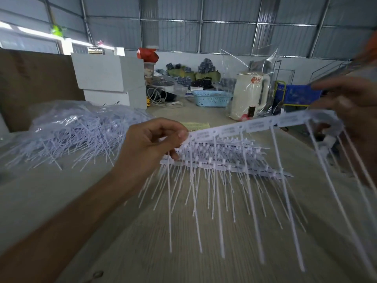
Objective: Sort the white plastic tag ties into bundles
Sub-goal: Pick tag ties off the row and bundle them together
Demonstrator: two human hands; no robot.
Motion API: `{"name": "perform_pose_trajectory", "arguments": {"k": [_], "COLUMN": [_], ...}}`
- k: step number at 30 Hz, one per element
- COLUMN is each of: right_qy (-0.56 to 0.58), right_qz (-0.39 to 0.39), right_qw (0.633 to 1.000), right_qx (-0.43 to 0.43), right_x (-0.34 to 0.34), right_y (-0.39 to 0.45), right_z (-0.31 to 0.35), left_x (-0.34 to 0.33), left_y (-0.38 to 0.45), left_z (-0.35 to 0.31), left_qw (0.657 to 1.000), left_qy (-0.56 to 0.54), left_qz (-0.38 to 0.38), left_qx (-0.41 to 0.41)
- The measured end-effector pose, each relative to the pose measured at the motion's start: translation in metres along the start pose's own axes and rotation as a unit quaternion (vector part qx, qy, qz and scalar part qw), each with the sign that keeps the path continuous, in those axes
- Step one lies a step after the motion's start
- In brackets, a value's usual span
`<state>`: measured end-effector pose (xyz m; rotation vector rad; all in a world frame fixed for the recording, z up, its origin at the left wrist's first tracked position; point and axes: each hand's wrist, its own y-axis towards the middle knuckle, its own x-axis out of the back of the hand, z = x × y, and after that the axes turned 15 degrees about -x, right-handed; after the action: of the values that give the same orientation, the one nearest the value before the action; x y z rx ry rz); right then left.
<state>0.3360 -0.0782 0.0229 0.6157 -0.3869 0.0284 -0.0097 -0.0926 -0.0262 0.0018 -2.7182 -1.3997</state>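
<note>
While the left hand (151,144) pinched one end of a strip of tag ties (253,124) between thumb and curled fingers, the right hand (346,103) gripped the other end, so the strip stretched between the two hands above the worktop (61,201). It ran slightly upward from left to right, and its long thin white tails hung down from it toward the camera. The right hand was blurred, yet its fingers were curled round the strip's far end, where several ties seemed bunched together.

Directly below the held strip, a stack of sorted strips (224,160) lay flat on the worktop, their tails fanned toward the near edge. The left hand hovered just over the left end of that stack; whether its lower fingers touched it I could not tell.

Off to the left, well apart from both hands, a loose heap of ties (77,129) rested on the worktop, partly under clear plastic. Farther back stood a white kettle (251,94) wrapped in clear film, a light blue basket (212,98), and stacked white boxes (110,78).
</note>
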Motion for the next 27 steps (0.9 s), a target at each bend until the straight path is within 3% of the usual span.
{"name": "perform_pose_trajectory", "arguments": {"k": [3, 9, 14, 17, 19, 23, 27], "right_qy": [-0.158, -0.363, -0.36, -0.274, -0.214, -0.178, -0.09], "right_qz": [-0.032, 0.093, 0.093, 0.077, 0.111, 0.236, 0.232], "right_qw": [0.987, 0.924, 0.925, 0.956, 0.968, 0.953, 0.961], "right_qx": [0.025, -0.079, -0.079, -0.071, -0.066, -0.07, -0.122], "right_x": [-0.01, -0.045, -0.07, -0.09, -0.109, -0.156, -0.186], "right_y": [-0.007, -0.011, -0.014, -0.013, -0.012, -0.008, -0.003], "right_z": [-0.004, -0.035, -0.06, -0.054, -0.04, -0.022, -0.022], "left_x": [0.014, 0.038, 0.042, 0.039, 0.035, 0.031, 0.036], "left_y": [0.002, -0.003, -0.007, -0.013, -0.014, -0.015, -0.018], "left_z": [0.011, 0.027, 0.034, 0.038, 0.038, 0.04, 0.042], "left_qw": [0.997, 0.98, 0.98, 0.98, 0.981, 0.985, 0.981], "left_qy": [0.022, 0.025, 0.054, 0.086, 0.103, 0.086, 0.126], "left_qz": [0.054, 0.162, 0.168, 0.162, 0.16, 0.147, 0.151], "left_qx": [0.05, 0.111, 0.091, 0.075, 0.044, 0.028, -0.002]}}
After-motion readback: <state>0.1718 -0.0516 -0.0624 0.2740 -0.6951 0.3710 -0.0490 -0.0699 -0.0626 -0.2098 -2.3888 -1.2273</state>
